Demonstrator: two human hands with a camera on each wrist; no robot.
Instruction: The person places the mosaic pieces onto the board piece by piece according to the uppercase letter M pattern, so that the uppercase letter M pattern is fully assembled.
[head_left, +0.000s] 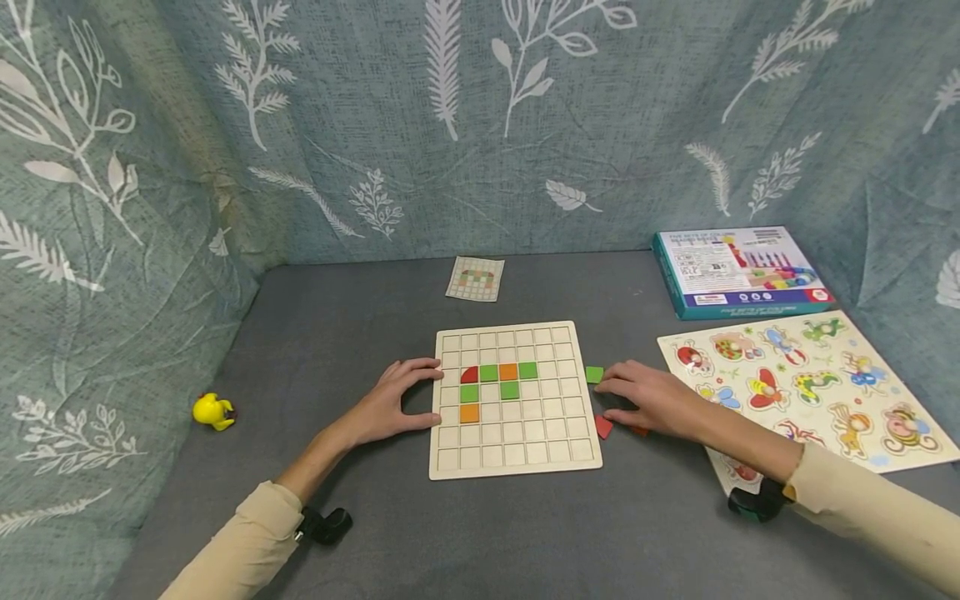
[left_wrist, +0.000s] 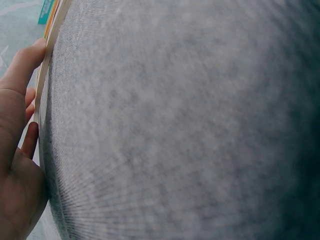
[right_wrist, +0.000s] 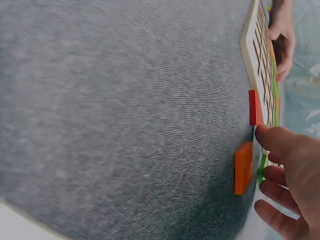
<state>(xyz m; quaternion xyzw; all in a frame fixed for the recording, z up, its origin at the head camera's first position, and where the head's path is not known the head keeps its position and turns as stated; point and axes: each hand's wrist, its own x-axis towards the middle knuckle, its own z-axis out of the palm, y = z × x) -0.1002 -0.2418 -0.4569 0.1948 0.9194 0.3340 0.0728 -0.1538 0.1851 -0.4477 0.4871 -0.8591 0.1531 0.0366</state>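
A square wooden grid board (head_left: 517, 457) lies in the middle of the table, with a red rounded tile (head_left: 470, 376) and several green and orange square tiles in its cells. My left hand (head_left: 384, 407) rests its spread thumb and fingertips against the board's left edge. To the right of the board, my right hand (head_left: 651, 398) hovers low, its fingertips at a loose green tile (head_left: 594, 375). Close to the right thumb lie a red tile (right_wrist: 254, 107) and an orange tile (right_wrist: 243, 168), the latter partly hidden by the hand in the head view.
Behind the board lies a small pattern card (head_left: 475, 279). An animal puzzle board (head_left: 813, 400) sits at the right under my forearm, with a boxed toy set (head_left: 738, 271) beyond it. A yellow toy duck (head_left: 213, 411) stands at far left.
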